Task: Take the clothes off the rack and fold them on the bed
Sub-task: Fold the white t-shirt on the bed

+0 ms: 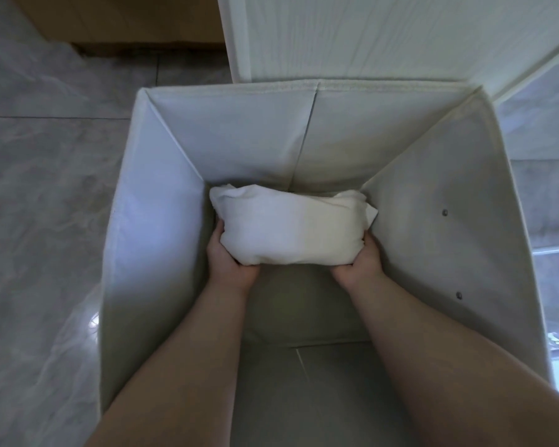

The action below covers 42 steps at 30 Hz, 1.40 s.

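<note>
A folded white cloth bundle point(291, 225) lies low inside a tall pale fabric bin point(155, 201), against its far wall. My left hand point(229, 259) grips the bundle's near left corner, fingers tucked under it. My right hand point(359, 262) grips the near right corner the same way. Both forearms reach down into the bin from its near rim. No rack and no bed are in view.
The bin stands on a glossy grey tiled floor point(46, 175). A white wood-grain panel point(368, 37) rises right behind the bin. A brown wooden piece of furniture point(126, 24) sits at the top left. Two metal rivets point(445, 212) stud the bin's right wall.
</note>
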Each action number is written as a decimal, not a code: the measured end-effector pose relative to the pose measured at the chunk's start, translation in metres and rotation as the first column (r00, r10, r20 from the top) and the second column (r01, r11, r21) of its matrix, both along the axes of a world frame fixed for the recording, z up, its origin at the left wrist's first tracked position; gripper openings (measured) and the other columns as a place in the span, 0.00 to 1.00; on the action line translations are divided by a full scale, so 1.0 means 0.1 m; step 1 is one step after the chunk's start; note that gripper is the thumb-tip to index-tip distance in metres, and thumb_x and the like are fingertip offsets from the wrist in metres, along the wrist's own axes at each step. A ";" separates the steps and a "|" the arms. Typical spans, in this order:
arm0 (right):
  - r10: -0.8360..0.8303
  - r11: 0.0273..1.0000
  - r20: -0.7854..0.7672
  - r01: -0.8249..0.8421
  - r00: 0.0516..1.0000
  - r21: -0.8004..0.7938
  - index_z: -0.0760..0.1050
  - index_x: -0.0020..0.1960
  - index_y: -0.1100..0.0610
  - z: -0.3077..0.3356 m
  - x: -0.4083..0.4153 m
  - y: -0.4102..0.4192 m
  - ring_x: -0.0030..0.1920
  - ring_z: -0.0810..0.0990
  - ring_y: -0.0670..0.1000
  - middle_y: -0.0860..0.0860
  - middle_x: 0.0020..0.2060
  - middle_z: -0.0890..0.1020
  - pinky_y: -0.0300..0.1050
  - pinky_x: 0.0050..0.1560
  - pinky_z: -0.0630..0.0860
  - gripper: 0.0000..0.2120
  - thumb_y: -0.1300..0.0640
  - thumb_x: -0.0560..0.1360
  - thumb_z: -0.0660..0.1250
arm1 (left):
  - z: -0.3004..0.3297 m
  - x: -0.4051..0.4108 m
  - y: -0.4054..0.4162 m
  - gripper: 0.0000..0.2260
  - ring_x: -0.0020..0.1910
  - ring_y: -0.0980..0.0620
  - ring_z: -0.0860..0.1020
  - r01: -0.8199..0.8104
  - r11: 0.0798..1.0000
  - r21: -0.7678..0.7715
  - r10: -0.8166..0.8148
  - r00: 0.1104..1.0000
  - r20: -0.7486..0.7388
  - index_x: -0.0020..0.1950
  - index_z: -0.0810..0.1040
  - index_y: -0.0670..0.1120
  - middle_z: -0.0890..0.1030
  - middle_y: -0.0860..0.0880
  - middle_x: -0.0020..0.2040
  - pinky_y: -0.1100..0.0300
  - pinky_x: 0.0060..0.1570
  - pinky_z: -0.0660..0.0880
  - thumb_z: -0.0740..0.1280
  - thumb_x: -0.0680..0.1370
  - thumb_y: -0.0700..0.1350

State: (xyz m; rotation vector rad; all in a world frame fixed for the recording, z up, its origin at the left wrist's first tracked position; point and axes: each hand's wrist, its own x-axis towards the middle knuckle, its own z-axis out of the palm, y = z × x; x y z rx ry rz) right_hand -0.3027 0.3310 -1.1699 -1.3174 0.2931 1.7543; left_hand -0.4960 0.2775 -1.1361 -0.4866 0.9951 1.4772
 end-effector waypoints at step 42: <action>-0.074 0.961 0.550 0.208 0.832 -0.184 0.75 0.67 0.51 -0.19 -0.24 0.15 0.53 0.80 0.51 0.49 0.58 0.79 0.46 0.49 0.80 0.20 0.47 0.77 0.70 | -0.55 -0.03 0.16 0.21 0.68 0.39 0.73 -0.146 0.967 -0.211 0.120 0.984 -0.130 0.74 0.69 0.39 0.75 0.38 0.69 0.48 0.62 0.73 0.54 0.82 0.45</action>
